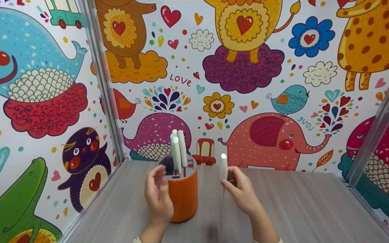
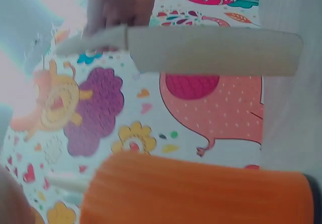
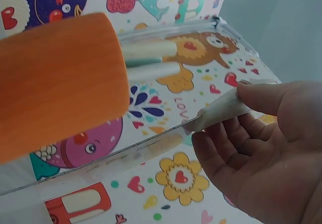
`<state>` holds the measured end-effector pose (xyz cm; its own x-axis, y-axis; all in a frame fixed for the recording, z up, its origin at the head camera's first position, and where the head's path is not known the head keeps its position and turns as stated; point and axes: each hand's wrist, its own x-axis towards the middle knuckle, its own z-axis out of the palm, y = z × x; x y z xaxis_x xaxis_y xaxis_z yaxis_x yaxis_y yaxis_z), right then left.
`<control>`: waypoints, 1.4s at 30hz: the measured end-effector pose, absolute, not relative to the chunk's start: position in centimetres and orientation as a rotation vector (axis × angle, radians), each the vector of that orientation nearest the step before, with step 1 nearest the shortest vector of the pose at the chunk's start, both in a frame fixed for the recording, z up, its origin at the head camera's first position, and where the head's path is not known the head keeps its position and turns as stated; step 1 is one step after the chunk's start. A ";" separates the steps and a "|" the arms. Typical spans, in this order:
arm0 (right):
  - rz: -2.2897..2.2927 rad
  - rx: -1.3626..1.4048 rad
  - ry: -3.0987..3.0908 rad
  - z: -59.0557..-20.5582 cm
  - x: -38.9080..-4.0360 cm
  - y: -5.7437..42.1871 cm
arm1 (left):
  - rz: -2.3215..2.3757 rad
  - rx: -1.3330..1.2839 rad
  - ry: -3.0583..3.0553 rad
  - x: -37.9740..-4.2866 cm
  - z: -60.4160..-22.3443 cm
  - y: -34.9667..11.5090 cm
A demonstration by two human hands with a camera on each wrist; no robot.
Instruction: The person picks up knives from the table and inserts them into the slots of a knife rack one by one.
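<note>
My right hand [image 1: 245, 191] pinches the white handle of a kitchen knife [image 1: 224, 167] between thumb and fingers. The knife hangs upright with its blade down, to the right of an orange knife block [image 1: 184, 199]. Its broad, blunt-ended blade shows flat-on in the left wrist view. Several pale knife handles [image 1: 180, 153] stick up out of the block's grey top. Beside the block's left side, my left hand [image 1: 159, 199] stands with relaxed fingers and holds nothing. In the right wrist view the right thumb and fingers [image 3: 261, 99] lie on the knife handle.
The block stands on a grey wood-grain table [image 1: 302, 206]. Behind it rises a wall panel [image 1: 187, 118] printed with cartoon animals, with another printed panel [image 1: 52, 148] on the left. Metal corner posts [image 1: 105, 81] join the panels.
</note>
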<state>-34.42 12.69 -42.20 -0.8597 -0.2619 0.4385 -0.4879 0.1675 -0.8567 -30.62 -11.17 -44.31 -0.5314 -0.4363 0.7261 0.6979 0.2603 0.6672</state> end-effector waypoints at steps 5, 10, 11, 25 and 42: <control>1.794 0.859 -2.325 -42.3 -33.6 10.3 | -1.776 -0.392 -1.796 -29.0 -43.5 -9.2; 1.798 0.947 -2.349 -42.6 -32.8 8.4 | -1.902 -0.406 -1.950 -28.7 -43.3 -8.6; 1.793 0.960 -2.349 -42.7 -32.6 8.0 | -1.909 -0.417 -1.973 -28.8 -43.3 -8.6; 1.680 0.924 -2.297 -42.9 -31.5 6.3 | -1.700 -0.431 -2.098 -28.6 -43.2 -8.8; 1.891 0.720 -1.958 -45.9 -33.8 5.8 | -1.687 -0.393 -2.147 -28.4 -42.4 -9.5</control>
<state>-33.83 5.75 -45.88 -0.8197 -0.1311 0.5576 -0.5618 -0.0057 -0.8273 -28.36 -9.54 -42.37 -0.8884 -0.0147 0.4589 0.4424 0.2399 0.8641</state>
